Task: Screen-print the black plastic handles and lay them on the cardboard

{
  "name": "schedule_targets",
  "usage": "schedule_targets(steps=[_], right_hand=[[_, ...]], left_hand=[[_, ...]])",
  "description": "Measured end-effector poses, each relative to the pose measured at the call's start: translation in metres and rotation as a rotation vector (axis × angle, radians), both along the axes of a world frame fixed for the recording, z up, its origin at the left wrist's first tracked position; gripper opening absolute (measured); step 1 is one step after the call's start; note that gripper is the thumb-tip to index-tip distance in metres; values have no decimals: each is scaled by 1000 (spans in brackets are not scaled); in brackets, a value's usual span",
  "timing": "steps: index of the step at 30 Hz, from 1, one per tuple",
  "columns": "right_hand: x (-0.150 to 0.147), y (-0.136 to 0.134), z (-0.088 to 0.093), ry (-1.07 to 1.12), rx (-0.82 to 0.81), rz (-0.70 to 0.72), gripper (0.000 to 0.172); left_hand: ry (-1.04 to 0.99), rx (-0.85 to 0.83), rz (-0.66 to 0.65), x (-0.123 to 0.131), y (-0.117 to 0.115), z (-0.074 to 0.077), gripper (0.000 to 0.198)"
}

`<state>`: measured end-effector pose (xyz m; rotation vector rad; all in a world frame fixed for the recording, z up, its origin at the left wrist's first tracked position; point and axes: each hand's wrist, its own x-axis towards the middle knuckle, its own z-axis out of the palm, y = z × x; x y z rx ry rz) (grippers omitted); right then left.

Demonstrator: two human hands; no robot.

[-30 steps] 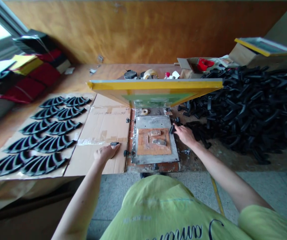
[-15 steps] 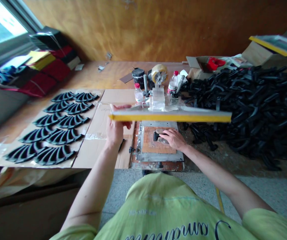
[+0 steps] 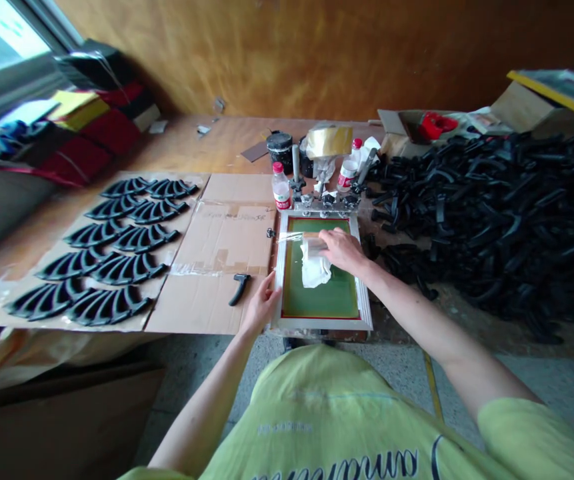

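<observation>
Wooden bench (image 3: 217, 143), centre of view: my right hand (image 3: 343, 250) grips a white rag (image 3: 313, 267) on the green screen (image 3: 321, 300), my left hand (image 3: 261, 303) open beside its frame (image 3: 324, 325); wiping looks in hand, and the rest of the screen wants the same.

view: worn on head | faces forward and down | close above left hand (image 3: 264, 303), right hand (image 3: 344, 250), workbench (image 3: 167, 143)

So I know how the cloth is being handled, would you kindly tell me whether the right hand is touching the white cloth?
Touching: the head view shows the right hand with its fingers on the white cloth.
</observation>
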<state>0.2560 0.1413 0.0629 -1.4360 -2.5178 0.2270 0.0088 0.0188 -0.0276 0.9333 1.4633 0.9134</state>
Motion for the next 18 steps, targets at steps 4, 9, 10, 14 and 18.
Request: schedule_targets(steps=[4,9,10,14,18], right_hand=[[4,-23,-11,-36,-24,86,15],[13,-52,-23,-71,14,163,24],[15,-57,-23,-70,11,207,25],[27,-59,-15,-57,-31,380,26],[24,-45,-14,-17,17,307,15]], left_hand=[[-17,-11,-1,0,-1,-3,81],[-42,-5,10,0,-2,-12,77],[-49,-6,8,-1,-2,-14,77],[-65,-7,4,-1,-2,-14,76],[-38,-15,34,1,-2,-5,75]])
